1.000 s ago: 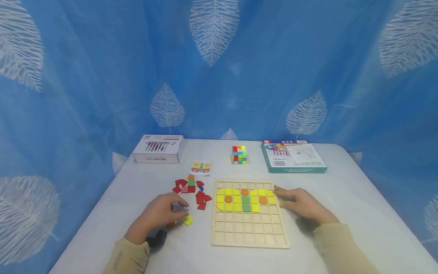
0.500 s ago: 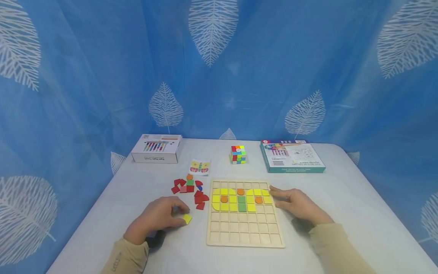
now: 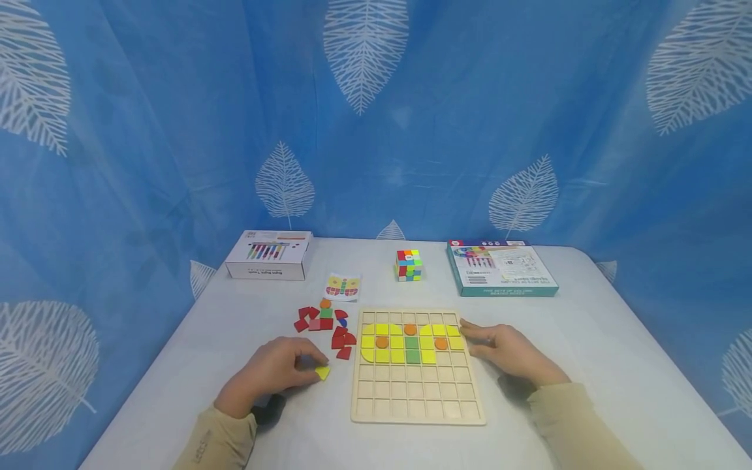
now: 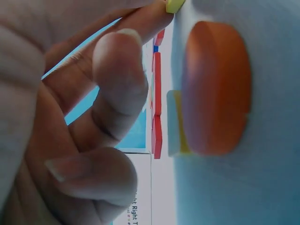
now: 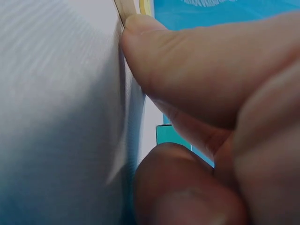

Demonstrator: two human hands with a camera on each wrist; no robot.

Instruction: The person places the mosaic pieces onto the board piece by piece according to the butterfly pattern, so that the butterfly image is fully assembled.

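My left hand (image 3: 273,369) pinches a small yellow tile (image 3: 322,372) between thumb and index finger, left of the wooden grid board (image 3: 420,391). In the left wrist view, that yellow tile (image 4: 175,5) shows only at the top edge, by the fingertips. An orange disc (image 4: 218,89) lies close under the palm, with another yellow piece (image 4: 182,122) partly hidden behind it. My right hand (image 3: 511,352) touches the board's right edge with thumb and fingers. The board's upper rows hold yellow tiles (image 3: 382,356), green squares (image 3: 412,356) and orange discs (image 3: 410,329).
Loose red tiles (image 3: 339,341), a green square (image 3: 326,314) and an orange disc (image 3: 326,303) lie left of the board. Behind them is a pattern card (image 3: 342,287). A puzzle cube (image 3: 409,266) stands between a white box (image 3: 269,256) and a teal-edged box (image 3: 502,269).
The left thumb and index finger have closed on the yellow tile, which lay on the table. The board has slid left, with the right hand moving along at its edge.
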